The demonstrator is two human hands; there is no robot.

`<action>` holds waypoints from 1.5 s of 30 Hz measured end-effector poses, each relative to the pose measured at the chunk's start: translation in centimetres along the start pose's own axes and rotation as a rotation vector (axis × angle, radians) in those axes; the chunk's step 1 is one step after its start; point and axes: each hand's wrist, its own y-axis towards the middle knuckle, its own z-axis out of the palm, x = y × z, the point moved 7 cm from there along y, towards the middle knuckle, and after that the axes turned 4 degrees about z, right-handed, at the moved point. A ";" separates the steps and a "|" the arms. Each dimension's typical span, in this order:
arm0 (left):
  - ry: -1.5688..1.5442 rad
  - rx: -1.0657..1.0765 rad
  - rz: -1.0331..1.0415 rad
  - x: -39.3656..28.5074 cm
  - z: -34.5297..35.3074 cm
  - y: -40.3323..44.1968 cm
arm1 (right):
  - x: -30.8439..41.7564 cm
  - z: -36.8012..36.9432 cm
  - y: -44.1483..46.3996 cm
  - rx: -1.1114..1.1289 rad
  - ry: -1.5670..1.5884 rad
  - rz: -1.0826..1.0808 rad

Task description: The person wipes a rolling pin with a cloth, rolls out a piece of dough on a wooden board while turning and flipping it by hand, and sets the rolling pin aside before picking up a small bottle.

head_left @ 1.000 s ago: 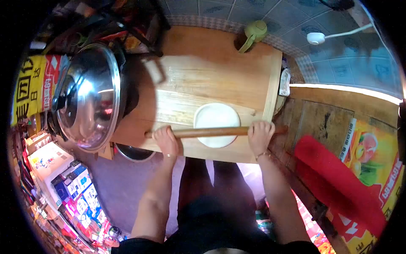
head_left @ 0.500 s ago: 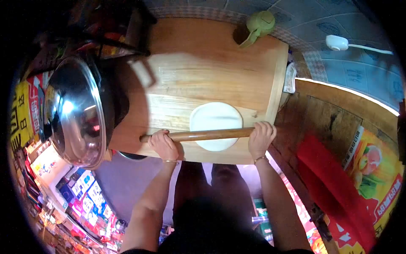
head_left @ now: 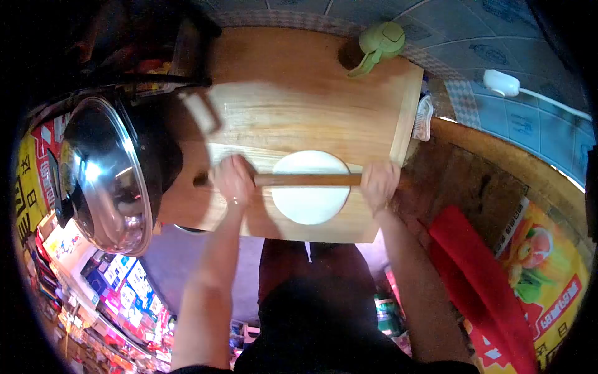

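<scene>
My left hand (head_left: 232, 179) and right hand (head_left: 379, 186) grip the rolling pin (head_left: 308, 180); the dough (head_left: 311, 204) is already flat, rolling seemingly unfinished.

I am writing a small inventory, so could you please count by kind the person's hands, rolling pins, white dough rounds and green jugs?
Left hand and right hand: 2 hands
Rolling pin: 1
White dough round: 1
Green jug: 1
Total: 5
</scene>
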 end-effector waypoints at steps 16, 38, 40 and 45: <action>-0.145 -0.145 0.004 -1.3 -0.3 6.2 | 0.9 0.3 6.0 0.049 0.065 -0.125; -0.179 -0.057 -0.016 -1.6 -0.4 8.8 | 0.7 1.4 7.3 0.052 0.045 -0.053; -0.119 -0.141 0.062 -1.9 0.3 9.7 | 0.5 1.0 7.0 -0.024 0.115 -0.096; 0.024 -0.368 0.179 1.2 0.0 -3.8 | 1.1 0.4 -3.0 -0.094 0.026 0.023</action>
